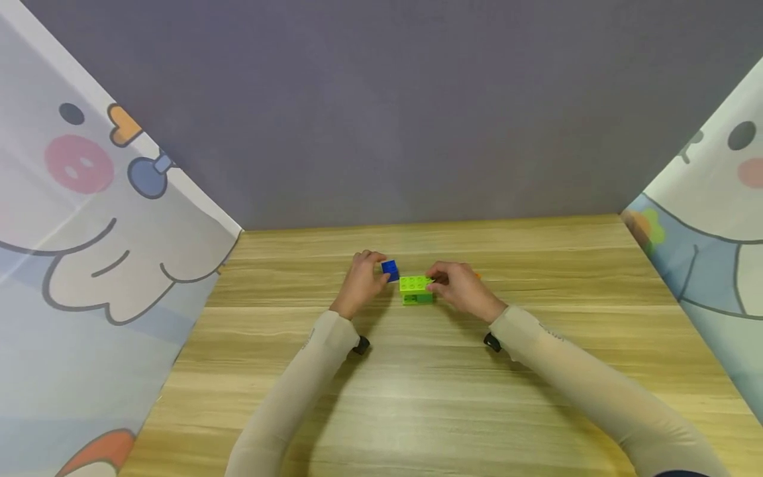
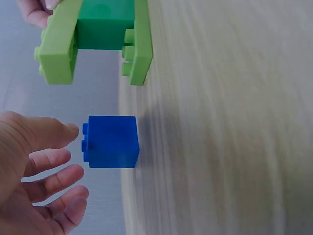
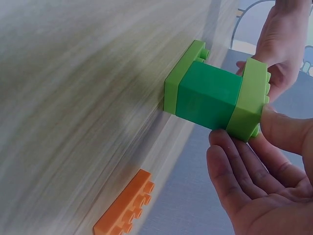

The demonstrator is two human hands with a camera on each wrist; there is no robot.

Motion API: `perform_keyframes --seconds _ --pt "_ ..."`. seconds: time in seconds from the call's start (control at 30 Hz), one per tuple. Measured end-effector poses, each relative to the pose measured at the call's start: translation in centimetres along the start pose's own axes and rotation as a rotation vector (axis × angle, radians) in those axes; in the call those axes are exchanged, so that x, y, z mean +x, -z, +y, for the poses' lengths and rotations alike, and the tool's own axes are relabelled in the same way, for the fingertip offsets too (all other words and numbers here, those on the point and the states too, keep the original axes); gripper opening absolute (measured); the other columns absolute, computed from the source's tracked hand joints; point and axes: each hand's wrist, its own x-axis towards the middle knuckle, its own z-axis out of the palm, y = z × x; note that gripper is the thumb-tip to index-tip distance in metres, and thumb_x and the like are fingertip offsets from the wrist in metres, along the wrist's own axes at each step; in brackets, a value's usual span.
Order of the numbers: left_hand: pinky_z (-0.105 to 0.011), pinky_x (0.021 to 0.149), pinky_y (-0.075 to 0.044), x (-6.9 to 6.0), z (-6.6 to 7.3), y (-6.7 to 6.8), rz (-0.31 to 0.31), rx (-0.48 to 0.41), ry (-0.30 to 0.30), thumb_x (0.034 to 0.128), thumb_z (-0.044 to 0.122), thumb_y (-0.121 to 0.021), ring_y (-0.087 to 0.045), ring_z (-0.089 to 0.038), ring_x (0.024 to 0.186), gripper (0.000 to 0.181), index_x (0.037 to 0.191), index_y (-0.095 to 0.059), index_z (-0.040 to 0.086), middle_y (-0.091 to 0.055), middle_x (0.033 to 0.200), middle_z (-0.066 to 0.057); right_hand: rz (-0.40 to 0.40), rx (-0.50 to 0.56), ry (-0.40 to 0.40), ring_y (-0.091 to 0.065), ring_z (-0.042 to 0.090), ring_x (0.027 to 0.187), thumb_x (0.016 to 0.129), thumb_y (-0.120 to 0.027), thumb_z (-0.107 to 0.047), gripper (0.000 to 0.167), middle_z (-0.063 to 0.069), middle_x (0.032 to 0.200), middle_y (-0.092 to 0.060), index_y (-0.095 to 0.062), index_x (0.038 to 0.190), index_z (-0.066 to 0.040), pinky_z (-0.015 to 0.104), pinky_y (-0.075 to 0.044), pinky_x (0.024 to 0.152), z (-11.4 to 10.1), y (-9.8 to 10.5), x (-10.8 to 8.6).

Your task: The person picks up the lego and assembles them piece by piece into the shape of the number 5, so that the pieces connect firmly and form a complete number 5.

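A blue block [image 1: 390, 270] with studs on top stands on the table beside my left hand [image 1: 360, 281]. In the left wrist view, the left hand [image 2: 44, 181] has its fingers loosely bent around the near side of the blue block [image 2: 112, 142], with a gap between them. To the right is a stack: a light green brick [image 1: 415, 285] on top, a dark green block [image 3: 208, 93] in the middle and a light green brick [image 3: 183, 78] at the bottom. My right hand [image 1: 463, 289] holds the top brick's right end between thumb and fingers [image 3: 227, 156].
An orange studded brick [image 3: 124, 205] lies on the wooden table [image 1: 417, 384], to the right of the stack and partly hidden by the right hand in the head view. A grey panel [image 1: 381, 119] stands behind the table, with cartoon-printed panels [image 1: 89, 265] at both sides.
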Motion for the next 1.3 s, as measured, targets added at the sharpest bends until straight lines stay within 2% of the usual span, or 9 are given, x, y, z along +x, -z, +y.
perform_keyframes --seconds 0.3,0.53,0.7,0.83,0.97,1.1,1.3 --pt "-0.035 0.091 -0.045 0.5 -0.5 -0.2 -0.017 0.025 0.035 0.0864 0.015 -0.070 -0.050 -0.028 0.103 0.036 0.118 -0.062 0.001 -0.060 0.115 -0.012 -0.006 0.011 0.004 -0.062 0.016 0.084 0.088 -0.068 -0.010 0.022 0.005 0.094 -0.066 -0.065 0.107 -0.002 0.027 -0.053 0.072 -0.4 -0.2 0.1" --pt "-0.035 0.093 -0.043 0.9 -0.6 -0.3 0.015 0.020 0.005 0.0852 0.012 -0.072 -0.054 -0.028 0.099 0.031 0.112 -0.064 -0.001 -0.065 0.109 -0.011 0.001 0.013 0.002 -0.063 0.018 0.084 0.087 -0.069 -0.009 0.021 0.006 0.094 -0.066 -0.065 0.107 -0.002 0.028 -0.053 0.071 -0.5 0.0 0.3" --pt "-0.035 0.093 -0.043 0.7 -0.7 -0.3 0.000 0.015 0.015 0.0865 0.014 -0.070 -0.054 -0.026 0.101 0.031 0.113 -0.064 -0.001 -0.064 0.110 -0.011 -0.006 0.011 -0.007 -0.063 0.017 0.084 0.088 -0.068 -0.009 0.021 0.005 0.094 -0.066 -0.065 0.107 -0.001 0.027 -0.053 0.072 -0.5 -0.1 0.3" --pt "-0.035 0.090 -0.046 0.3 -0.4 0.1 0.001 -0.007 -0.002 0.0870 0.014 -0.070 -0.057 -0.024 0.098 0.031 0.113 -0.063 0.000 -0.063 0.107 -0.010 -0.005 0.008 -0.010 -0.063 0.018 0.084 0.088 -0.068 -0.009 0.021 0.006 0.094 -0.066 -0.065 0.107 -0.001 0.027 -0.053 0.072 -0.6 -0.1 0.2" --pt "-0.030 0.078 -0.052 0.0 0.1 0.7 -0.010 -0.078 -0.010 0.0874 0.014 -0.069 -0.059 -0.020 0.093 0.030 0.113 -0.062 0.001 -0.060 0.106 -0.008 0.000 0.003 -0.010 -0.063 0.019 0.085 0.087 -0.068 -0.008 0.021 0.006 0.094 -0.066 -0.065 0.107 -0.002 0.028 -0.053 0.071 -0.5 0.0 0.1" --pt "-0.028 0.078 -0.052 -0.2 0.5 1.3 -0.013 -0.108 -0.028 0.0874 0.015 -0.069 -0.061 -0.019 0.093 0.031 0.114 -0.061 0.003 -0.060 0.108 -0.007 0.002 0.001 -0.012 -0.063 0.019 0.085 0.088 -0.068 -0.008 0.020 0.006 0.095 -0.066 -0.065 0.107 -0.002 0.028 -0.053 0.071 -0.4 -0.1 0.1" --pt "-0.028 0.079 -0.052 -0.3 1.1 2.0 0.003 -0.094 -0.069 0.0873 0.017 -0.070 -0.062 -0.020 0.093 0.032 0.115 -0.061 0.002 -0.060 0.107 -0.007 0.001 -0.003 -0.008 -0.063 0.018 0.084 0.087 -0.068 -0.008 0.020 0.006 0.094 -0.066 -0.065 0.107 -0.002 0.028 -0.053 0.071 -0.2 -0.1 0.1"
